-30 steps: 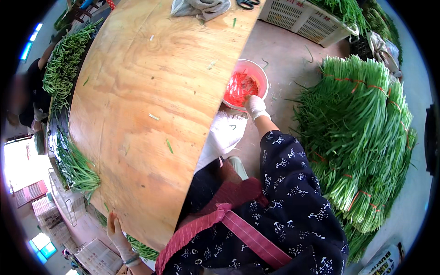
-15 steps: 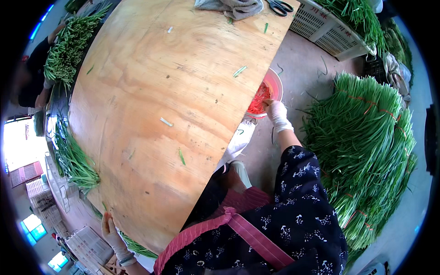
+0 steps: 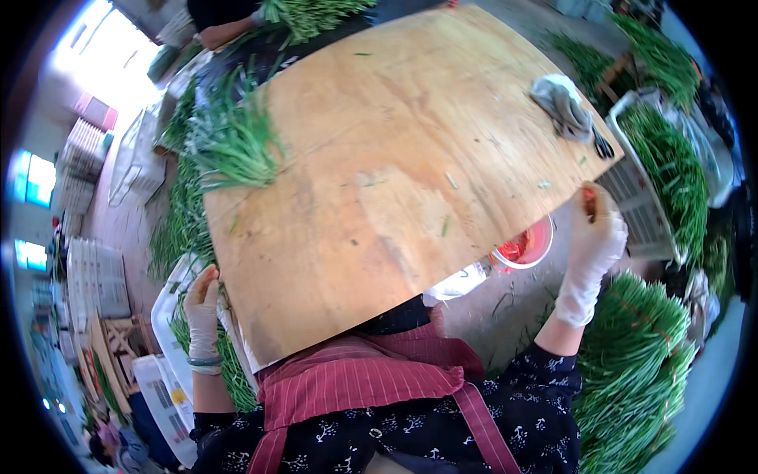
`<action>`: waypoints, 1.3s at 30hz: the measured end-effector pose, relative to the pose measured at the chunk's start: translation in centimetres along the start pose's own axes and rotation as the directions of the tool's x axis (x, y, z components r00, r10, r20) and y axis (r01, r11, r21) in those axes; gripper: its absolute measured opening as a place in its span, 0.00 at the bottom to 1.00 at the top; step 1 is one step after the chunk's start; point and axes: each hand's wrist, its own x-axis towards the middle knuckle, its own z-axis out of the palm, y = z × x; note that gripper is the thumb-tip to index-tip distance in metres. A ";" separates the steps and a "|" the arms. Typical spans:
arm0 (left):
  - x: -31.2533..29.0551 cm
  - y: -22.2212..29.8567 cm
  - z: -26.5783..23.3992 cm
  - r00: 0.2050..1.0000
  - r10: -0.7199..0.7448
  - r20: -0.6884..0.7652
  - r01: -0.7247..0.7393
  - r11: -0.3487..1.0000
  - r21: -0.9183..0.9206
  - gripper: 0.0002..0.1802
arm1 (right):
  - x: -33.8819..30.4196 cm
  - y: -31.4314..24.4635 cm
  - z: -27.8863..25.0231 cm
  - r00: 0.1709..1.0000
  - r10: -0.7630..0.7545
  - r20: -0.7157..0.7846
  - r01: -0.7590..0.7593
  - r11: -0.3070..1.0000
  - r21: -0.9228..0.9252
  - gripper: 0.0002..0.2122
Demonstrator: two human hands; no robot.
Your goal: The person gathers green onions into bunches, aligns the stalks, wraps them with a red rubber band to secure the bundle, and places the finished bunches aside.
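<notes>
My left hand (image 3: pixel 203 308), in a white glove with bare fingertips, is raised beside the table's near left corner. Its fingers stretch upward, with nothing seen in them. My right hand (image 3: pixel 598 233), gloved alike, is up off the table's right edge with its fingers curled together. Something reddish shows at those fingertips, too small to make out. Below the same edge, left of this hand, a bucket (image 3: pixel 539 251) holds red strips (image 3: pixel 515 246). A loose pile of long green leafy stalks (image 3: pixel 241 146) lies on the wooden tabletop (image 3: pixel 355 213) at the left.
Scissors (image 3: pixel 602 144) and a grey cloth (image 3: pixel 562 110) lie at the tabletop's right corner. Tied green bundles (image 3: pixel 632 371) are stacked at my right. White crates (image 3: pixel 636 209) of greens stand right and left. Across the table is another person's arm (image 3: pixel 229 31).
My right hand has come up out of the bucket and moved right, fingers curled. The view has swung left, showing more of the green pile. My left hand stays beside the table.
</notes>
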 end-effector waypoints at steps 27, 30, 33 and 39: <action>-0.8 -6.8 -6.5 0.980 -0.197 0.008 0.179 0.877 -0.446 0.17 | -0.8 -30.1 6.0 0.461 -0.602 0.651 -0.077 0.704 0.706 0.21; 1.3 -4.6 -5.6 0.980 -0.187 0.063 0.193 0.848 -0.494 0.17 | -0.3 -29.7 6.9 0.421 -0.557 0.716 -0.186 0.719 0.670 0.19; 3.4 -4.1 -4.8 0.982 -0.148 0.116 0.186 0.843 -0.505 0.17 | 0.3 -29.8 5.2 0.502 -0.470 0.726 -0.291 0.699 0.653 0.16; 12.4 2.6 -2.0 0.983 0.165 0.084 -0.117 0.905 -0.410 0.21 | 10.5 -30.1 1.7 0.984 -0.167 0.068 0.018 0.467 0.884 0.14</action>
